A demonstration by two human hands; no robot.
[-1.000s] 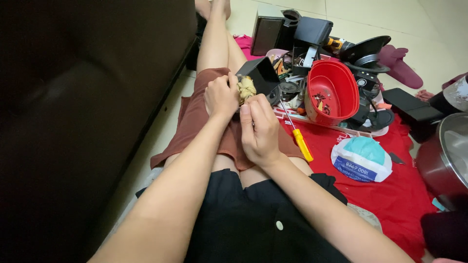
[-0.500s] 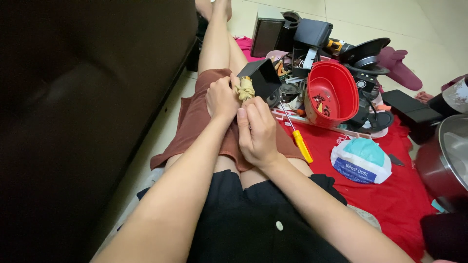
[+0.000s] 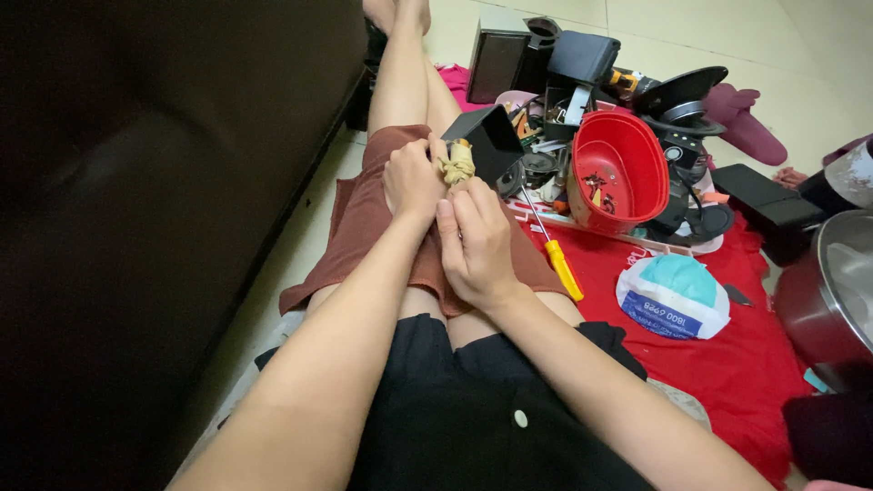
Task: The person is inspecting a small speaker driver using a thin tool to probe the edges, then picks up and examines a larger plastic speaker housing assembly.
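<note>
The tan tangled bundle point(image 3: 457, 166) sits over the lap, against a black box part point(image 3: 496, 141), pinched between both hands: left hand point(image 3: 414, 179) steadies, right hand point(image 3: 477, 241) works it. Small, firm fingertip pulls suit best. A yellow-handled screwdriver point(image 3: 555, 255), red bowl point(image 3: 618, 173) and wipes pack point(image 3: 673, 295) crowd the red cloth point(image 3: 755, 364).

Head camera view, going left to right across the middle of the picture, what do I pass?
Dark sofa → left hand → right hand → yellow-handled screwdriver → red bowl → white and teal packet → metal pot.
</note>
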